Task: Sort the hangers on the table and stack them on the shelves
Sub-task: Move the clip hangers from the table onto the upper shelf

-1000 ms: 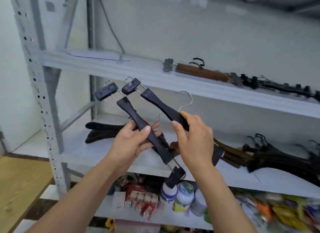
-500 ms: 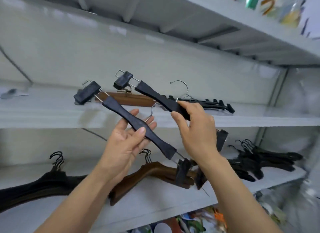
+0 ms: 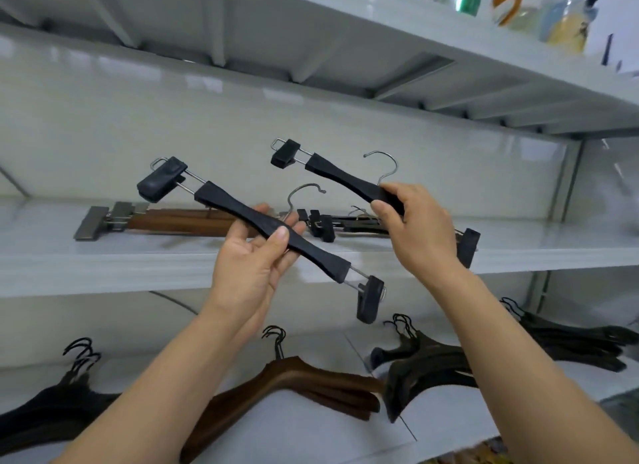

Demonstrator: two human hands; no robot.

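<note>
My left hand (image 3: 254, 256) grips the middle of a black clip hanger (image 3: 224, 201), held tilted in front of the middle shelf (image 3: 103, 263). My right hand (image 3: 418, 228) holds a second black clip hanger (image 3: 332, 171) higher and to the right, its metal hook pointing up. The two hangers are apart. Behind them on the middle shelf lie brown clip hangers (image 3: 173, 221) and a pile of black clip hangers (image 3: 345, 221).
The lower shelf (image 3: 311, 429) carries black coat hangers at left (image 3: 45, 408), brown coat hangers (image 3: 294, 384) in the middle, and dark ones at right (image 3: 432, 367) and far right (image 3: 574, 342). The top shelf (image 3: 380, 10) holds jars and packets.
The view has tilted up and shifted right along the shelves. My hands have drawn the two black clip hangers apart; the right one has moved up and to the right.
</note>
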